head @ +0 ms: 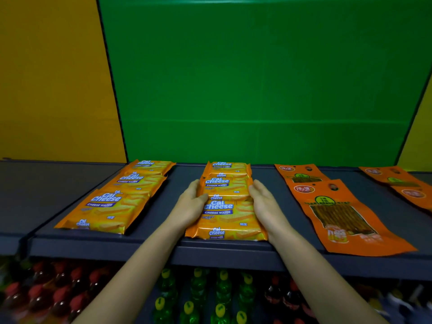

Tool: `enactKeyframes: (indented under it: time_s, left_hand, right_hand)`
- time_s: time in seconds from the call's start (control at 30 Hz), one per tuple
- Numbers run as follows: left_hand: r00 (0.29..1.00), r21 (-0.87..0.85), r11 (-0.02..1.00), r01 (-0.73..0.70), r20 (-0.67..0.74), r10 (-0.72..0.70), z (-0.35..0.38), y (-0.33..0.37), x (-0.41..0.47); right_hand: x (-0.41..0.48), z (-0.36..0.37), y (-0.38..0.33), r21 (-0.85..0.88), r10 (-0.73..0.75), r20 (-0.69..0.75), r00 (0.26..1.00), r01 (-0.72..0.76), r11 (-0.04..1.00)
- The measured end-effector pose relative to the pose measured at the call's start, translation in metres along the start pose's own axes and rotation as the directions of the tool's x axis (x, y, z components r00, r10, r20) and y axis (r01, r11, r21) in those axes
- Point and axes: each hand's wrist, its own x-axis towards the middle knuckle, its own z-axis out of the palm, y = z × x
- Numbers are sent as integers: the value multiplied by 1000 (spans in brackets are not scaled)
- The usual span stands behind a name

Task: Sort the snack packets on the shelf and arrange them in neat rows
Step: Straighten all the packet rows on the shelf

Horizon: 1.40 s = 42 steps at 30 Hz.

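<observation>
Dark shelf (163,230) before green wall (257,78) is carrying three overlapping wafer packets (228,204) in a middle row. Left hand (190,204) and right hand (265,204), fingers straight, are pressing its sides. Second wafer row (117,199) is lying left; orange pouches (336,206) right, some cut off. Bottles (210,298) below are blurring.

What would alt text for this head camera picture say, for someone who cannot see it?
Two bare hands, left hand and right hand, press flat against the sides of a middle row of Cal Cheese wafer packets on a dark shelf. A second wafer row lies left, orange stick-snack pouches right, bottles below.
</observation>
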Motion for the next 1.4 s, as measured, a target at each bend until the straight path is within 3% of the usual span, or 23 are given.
enactKeyframes:
  time_s: [0.13,0.2,0.27,0.4,0.57,0.7,0.83,1.0,1.23,1.4]
  left_hand:
    - [1000,69,998,9,1,-9,-13,2,-1]
    - [998,155,987,-43,-43,50,-30,4,1]
    - [989,192,975,-111,-79,128,-54,7,4]
    - [962,264,954,-145,-186,198,-112,2,16]
    - [969,231,973,-16,-237,72,-186,-30,45]
    - [982,215,971,108,-173,-71,-222,-61,62]
    - [973,53,973,226,-47,-224,-223,-80,74]
    - [986,66,984,163,29,-165,-215,-84,91]
    - [988,124,985,117,85,-128,-213,-91,104]
    - [983,45,991,122,130,-127,-208,-88,103]
  right_hand:
    - [-2,-2,-11,-200,-7,81,997,24,980]
    - [2,0,-22,-452,-80,80,994,108,886]
    - [4,8,-38,-533,-172,71,983,183,826]
    - [6,52,-61,-533,-239,104,965,257,806]
    - [12,143,-54,-574,-99,200,975,199,795]
    - [23,196,-41,-526,-26,149,988,101,845]
    - [43,219,-24,-551,50,25,998,-28,834]
    - [61,226,-11,-540,29,-31,999,-41,840]
    - [80,230,0,-566,6,11,1000,2,825]
    - [78,229,-1,-555,-22,-14,1000,10,832]
